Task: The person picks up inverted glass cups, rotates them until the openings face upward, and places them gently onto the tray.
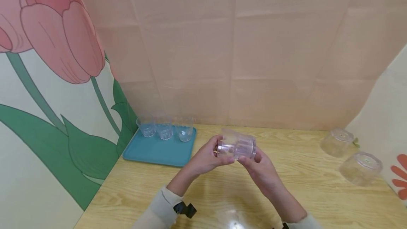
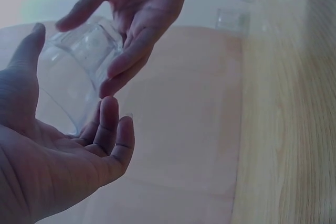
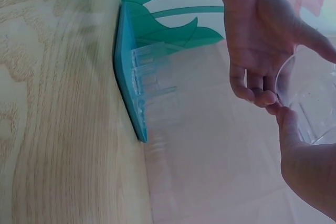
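Both hands hold a clear plastic cup point(image 1: 239, 145) above the table, lying on its side with its rim toward the left and its base toward the right. My left hand point(image 1: 208, 156) grips the rim end, its fingers curled round the cup point(image 2: 71, 77). On the base end, my right hand point(image 1: 262, 172) holds it between thumb and fingers. In the right wrist view, the left hand point(image 3: 262, 40) has its curled fingertips against the rim. The right hand point(image 2: 142, 19) spans the base in the left wrist view.
A teal tray point(image 1: 155, 153) lies at the left back, with three clear cups point(image 1: 165, 130) standing upright in a row along its rear. Two clear cups point(image 1: 360, 169) rest upside down on the wooden table point(image 1: 302, 165) at the right. A pink-beige sheet point(image 1: 235, 52) hangs behind.
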Demonstrator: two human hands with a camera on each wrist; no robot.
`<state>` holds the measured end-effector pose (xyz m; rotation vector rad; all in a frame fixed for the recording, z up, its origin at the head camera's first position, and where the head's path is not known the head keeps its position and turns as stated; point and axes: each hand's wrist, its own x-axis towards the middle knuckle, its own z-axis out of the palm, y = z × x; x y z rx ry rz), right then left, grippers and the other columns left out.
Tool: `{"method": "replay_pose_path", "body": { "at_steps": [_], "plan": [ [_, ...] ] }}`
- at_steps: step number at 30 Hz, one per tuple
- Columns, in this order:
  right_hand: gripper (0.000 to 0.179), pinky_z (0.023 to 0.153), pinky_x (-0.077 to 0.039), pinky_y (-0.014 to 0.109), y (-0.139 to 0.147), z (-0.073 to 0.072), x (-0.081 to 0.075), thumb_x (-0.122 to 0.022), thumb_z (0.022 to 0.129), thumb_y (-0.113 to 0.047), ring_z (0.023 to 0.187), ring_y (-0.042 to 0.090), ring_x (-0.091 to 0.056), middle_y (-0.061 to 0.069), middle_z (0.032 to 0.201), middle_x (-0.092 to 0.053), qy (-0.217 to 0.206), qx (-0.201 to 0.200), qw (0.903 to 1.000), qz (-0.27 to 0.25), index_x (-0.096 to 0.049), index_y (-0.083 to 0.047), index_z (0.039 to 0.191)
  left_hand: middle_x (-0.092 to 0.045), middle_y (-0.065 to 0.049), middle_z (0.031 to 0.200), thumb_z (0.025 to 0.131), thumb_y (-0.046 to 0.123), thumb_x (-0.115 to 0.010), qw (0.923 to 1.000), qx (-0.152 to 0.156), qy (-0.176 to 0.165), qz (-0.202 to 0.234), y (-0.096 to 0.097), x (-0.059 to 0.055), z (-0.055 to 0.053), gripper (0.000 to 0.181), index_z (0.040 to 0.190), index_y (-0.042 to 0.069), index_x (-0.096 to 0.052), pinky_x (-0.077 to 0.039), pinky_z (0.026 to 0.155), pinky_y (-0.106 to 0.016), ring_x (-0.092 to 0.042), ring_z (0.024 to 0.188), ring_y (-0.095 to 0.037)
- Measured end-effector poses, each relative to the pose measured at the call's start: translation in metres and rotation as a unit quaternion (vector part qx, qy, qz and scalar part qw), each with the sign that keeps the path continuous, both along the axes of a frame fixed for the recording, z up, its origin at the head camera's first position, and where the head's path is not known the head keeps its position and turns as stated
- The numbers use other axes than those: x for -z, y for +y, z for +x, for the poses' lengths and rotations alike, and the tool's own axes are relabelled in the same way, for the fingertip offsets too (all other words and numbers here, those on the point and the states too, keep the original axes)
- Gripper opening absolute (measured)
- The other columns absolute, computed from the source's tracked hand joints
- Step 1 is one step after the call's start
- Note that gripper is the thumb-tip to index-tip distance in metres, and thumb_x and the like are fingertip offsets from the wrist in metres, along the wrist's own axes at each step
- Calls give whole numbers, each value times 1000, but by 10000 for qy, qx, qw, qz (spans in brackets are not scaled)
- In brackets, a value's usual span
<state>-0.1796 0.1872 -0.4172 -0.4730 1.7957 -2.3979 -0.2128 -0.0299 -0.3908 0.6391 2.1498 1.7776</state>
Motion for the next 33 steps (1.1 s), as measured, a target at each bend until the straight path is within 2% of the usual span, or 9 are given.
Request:
{"method": "replay_pose_path", "body": {
  "at_steps": [7, 18, 23, 28, 33],
  "plan": [
    [64, 105, -45, 23, -4, -1, 1, -62, 98, -2, 123, 12, -60, -2, 129, -64, -19, 69, 9998, 178, -27, 9, 151, -58, -11, 123, 86, 38, -81, 9999, -83, -24, 95, 0, 1, -1, 89, 154, 7, -32, -58, 84, -35, -64, 103, -20],
    [68, 105, -44, 21, -2, -1, -1, -63, 99, -6, 125, 12, -59, 0, 133, -63, -47, -48, 9989, 470, -24, 6, 154, -62, -10, 119, 86, 32, -82, 9996, -280, 17, 93, -3, 2, -2, 79, 147, 4, -40, -58, 83, -35, -64, 102, -20],
    [66, 105, -45, 22, 0, -1, -1, -62, 100, -7, 127, 13, -57, 3, 137, -60, -63, -142, 9977, 664, -25, 3, 154, -63, -7, 115, 84, 36, -84, 9992, -365, 153, -87, -4, -1, -2, 75, 142, 7, -46, -56, 80, -32, -62, 98, -17],
    [69, 104, -46, 23, 3, -2, -3, -62, 100, -9, 128, 13, -57, 12, 144, -54, -115, -299, 9954, 908, -23, 2, 156, -60, -6, 109, 81, 34, -86, 9984, -452, 314, -159, -4, -4, -2, 76, 140, 4, -48, -54, 77, -32, -58, 94, -18],
    [72, 102, -47, 25, 9, -2, -6, -64, 100, -13, 130, 14, -55, 20, 152, -44, -186, -377, 9904, 1314, -22, -4, 159, -60, -2, 111, 79, 34, -88, 9969, -623, 386, -279, -6, -7, -2, 73, 137, 10, -52, -54, 80, -33, -59, 98, -18]
  ]
}}
